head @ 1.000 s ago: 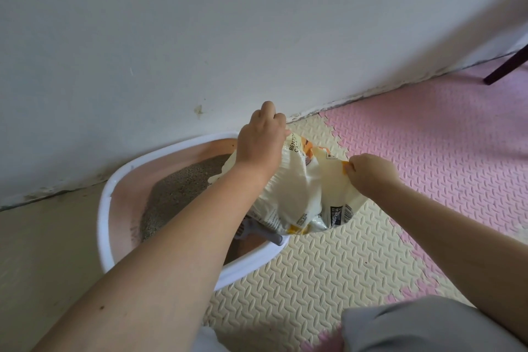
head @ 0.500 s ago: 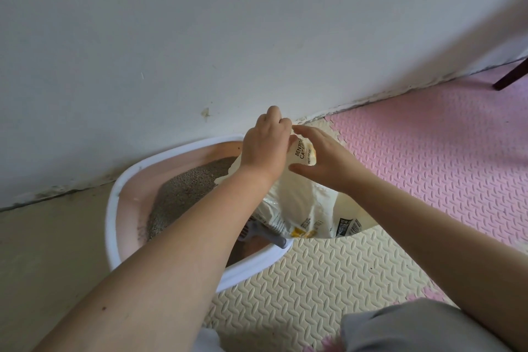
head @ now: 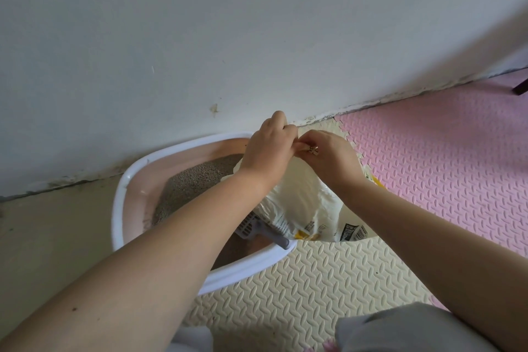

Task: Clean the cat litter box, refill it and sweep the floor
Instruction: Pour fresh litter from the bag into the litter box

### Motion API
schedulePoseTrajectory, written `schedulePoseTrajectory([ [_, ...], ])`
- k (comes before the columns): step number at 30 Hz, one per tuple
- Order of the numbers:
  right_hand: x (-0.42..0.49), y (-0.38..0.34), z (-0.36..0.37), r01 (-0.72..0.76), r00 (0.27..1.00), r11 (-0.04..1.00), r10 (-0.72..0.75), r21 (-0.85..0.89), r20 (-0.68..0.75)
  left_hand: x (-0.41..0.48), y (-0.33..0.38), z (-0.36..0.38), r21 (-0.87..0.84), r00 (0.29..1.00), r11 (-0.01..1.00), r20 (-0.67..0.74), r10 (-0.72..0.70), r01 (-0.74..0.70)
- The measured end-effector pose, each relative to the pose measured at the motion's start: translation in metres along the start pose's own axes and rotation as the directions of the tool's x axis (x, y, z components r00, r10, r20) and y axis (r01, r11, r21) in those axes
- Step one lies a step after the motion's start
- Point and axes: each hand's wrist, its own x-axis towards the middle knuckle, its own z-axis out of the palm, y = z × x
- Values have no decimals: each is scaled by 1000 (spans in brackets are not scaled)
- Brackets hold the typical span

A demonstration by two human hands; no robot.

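Over the right end of the litter box (head: 120,197), a cream litter bag (head: 303,203) is held up by both hands, its printed bottom low beside the white rim. The left hand (head: 268,151) has its fingers curled tight over the bag's top edge. The right hand (head: 328,157) meets it knuckle to knuckle, thumb and fingers pinching a scrap of printed plastic. The bag's top is gathered inside the two grips while its body sags below the wrists. The hands cover the mouth, so it may be open or closed. Grey litter (head: 194,180) lies in the pink basin. A grey scoop (head: 265,230) sits under the bag with its handle on the rim. The box stands against the wall (head: 200,37), its right end on a cream foam mat (head: 314,280).
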Motion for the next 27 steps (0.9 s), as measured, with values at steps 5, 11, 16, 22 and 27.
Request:
schedulePoseTrajectory([
  [5, -5, 2, -4, -45, 999, 999, 45, -3, 2, -9, -3, -8, -176, 997, 982, 17, -71, 73],
  [11, -10, 2, -10, -57, 998, 998, 57, 25, -21, -38, -25, -23, -210, 993, 974, 100, -63, 83],
  [16, -12, -4, -8, -50, 998, 999, 51, 21, -30, -49, -34, -22, -220, 993, 969, 48, -106, 114],
  [22, -13, -15, -2, 21, 1000, 999, -21, 31, -5, -40, -35, -21, -292, 996, 954, -41, -81, 66],
  [27, -14, -28, 5, 82, 997, 995, -83, -63, -7, -35, -26, -19, -268, 996, 962, -87, 33, -55],
])
